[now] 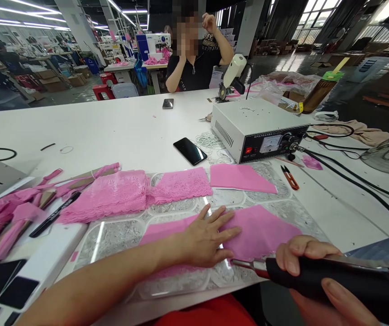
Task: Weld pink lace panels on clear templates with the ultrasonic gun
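Note:
My left hand (201, 240) lies flat, fingers spread, on a pink fabric piece (262, 226). The fabric stretches out on both sides of the hand and rests on a clear-covered, grey marble-patterned mat (113, 240). In my right hand (311, 253) is a black-handled handpiece with a metal tip (279, 269), fingers wrapped round the handle. Its tip meets the near edge of the fabric, just beside my left thumb. Further back on the mat are a pink lace piece (184, 183), a stack of pink lace (113, 194) and a plain pink panel (238, 176).
A grey control box (258, 127) with a meter and cables stands at right, near orange-handled thread snips (289, 177). Behind the mat lies a black phone (190, 151). Pink strips (14, 217) and a black marker (54, 215) are at left. A person (194, 63) sits opposite.

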Demonstrator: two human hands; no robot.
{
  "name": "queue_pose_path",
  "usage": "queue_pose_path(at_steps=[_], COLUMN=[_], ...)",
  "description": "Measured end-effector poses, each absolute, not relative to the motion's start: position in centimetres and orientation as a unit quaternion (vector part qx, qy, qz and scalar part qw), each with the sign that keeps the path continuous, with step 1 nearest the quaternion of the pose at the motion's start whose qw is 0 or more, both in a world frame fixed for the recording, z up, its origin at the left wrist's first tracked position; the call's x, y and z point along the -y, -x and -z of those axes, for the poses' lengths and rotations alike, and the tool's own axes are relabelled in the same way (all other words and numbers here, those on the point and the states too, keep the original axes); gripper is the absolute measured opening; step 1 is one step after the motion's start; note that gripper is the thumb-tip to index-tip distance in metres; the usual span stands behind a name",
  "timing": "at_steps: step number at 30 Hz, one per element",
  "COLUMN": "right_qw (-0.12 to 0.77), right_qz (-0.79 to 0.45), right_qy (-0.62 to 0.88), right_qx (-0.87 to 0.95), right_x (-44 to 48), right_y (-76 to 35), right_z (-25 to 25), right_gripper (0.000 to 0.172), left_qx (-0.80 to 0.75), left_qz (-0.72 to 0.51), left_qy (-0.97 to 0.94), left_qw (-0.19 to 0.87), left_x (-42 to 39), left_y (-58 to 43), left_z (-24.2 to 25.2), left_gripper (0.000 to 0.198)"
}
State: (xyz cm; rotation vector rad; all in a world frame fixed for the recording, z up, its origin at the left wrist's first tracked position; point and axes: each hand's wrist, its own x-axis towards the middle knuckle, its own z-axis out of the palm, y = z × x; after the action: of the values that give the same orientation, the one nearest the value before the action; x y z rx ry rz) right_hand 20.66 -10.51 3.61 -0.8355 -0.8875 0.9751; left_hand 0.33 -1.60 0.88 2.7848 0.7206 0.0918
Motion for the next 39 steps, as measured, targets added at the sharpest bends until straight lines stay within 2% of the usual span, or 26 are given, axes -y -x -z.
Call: queue_pose_path(at_steps=[24, 35, 39], right_qw=[0.691, 0.672, 0.683], right_qz=[-0.441, -0.421, -0.435], right_qy=[0.376, 0.371, 0.386], right_qx=[0.432, 0.483, 0.442], right_x=[10.6, 10.3, 10.9], right_y=[-20.1, -20.0, -20.8], right_z=[-4.6, -5.0, -4.0], right_gripper=[0.015, 0.006, 0.011], left_qx=[-0.248, -0.252, -0.25], left_qz=[-0.037, -0.037, -0.047], left_qy=[-0.959, -0.955, -0.954], left_qw=[0.132, 0.149, 0.158], left_x=[1.7, 1.6, 1.4], left_y=[-0.3, -0.5, 0.0], left_z=[-0.5, -0.5, -1.7], left_gripper=[0.057, 0.058, 0.055])
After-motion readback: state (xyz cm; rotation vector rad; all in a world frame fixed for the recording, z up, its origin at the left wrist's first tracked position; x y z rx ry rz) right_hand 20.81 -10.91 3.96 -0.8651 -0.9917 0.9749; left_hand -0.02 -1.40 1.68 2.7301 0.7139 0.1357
